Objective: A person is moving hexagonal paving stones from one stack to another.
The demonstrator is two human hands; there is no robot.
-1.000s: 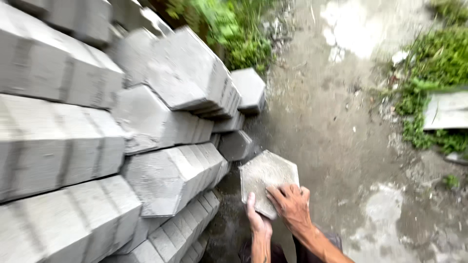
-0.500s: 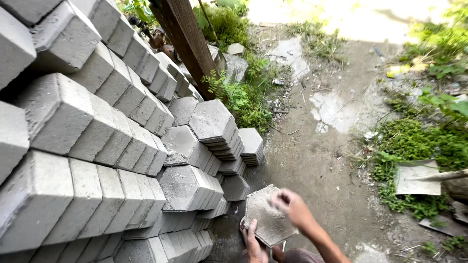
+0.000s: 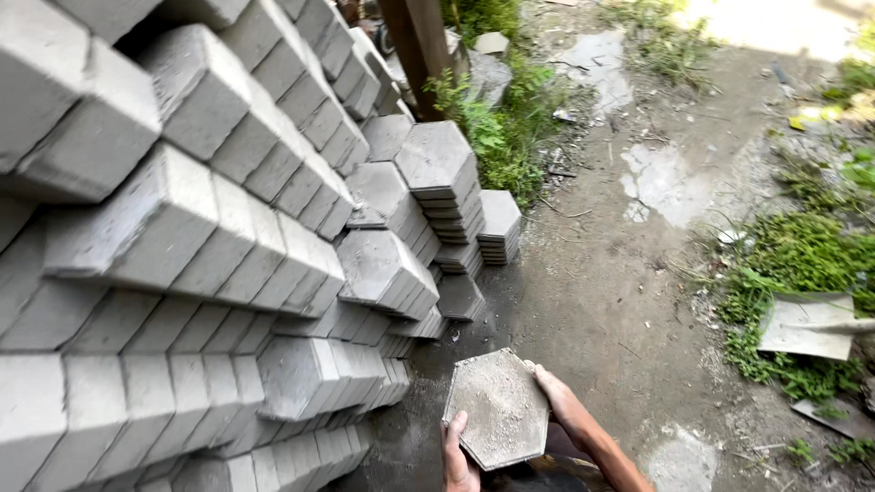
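Note:
I hold a grey hexagonal paving block (image 3: 498, 407) flat side up, low in the middle of the view. My left hand (image 3: 458, 456) grips its lower left edge with the thumb on top. My right hand (image 3: 561, 401) clasps its right edge. The block hangs just right of a tall leaning stack of the same hexagonal blocks (image 3: 200, 264), a short way from its lowest rows.
Shorter piles of hexagonal blocks (image 3: 442, 178) stand behind, near a dark wooden post (image 3: 419, 41). Damp bare dirt (image 3: 629, 273) stretches right, with green weeds (image 3: 802, 264) and a flat grey slab (image 3: 807, 326) at the right edge. Plants (image 3: 501, 118) grow by the post.
The view has lifted and pulled back, showing more of the stack and ground. The block stays in both hands, now held lower and flatter, slightly farther from the stack.

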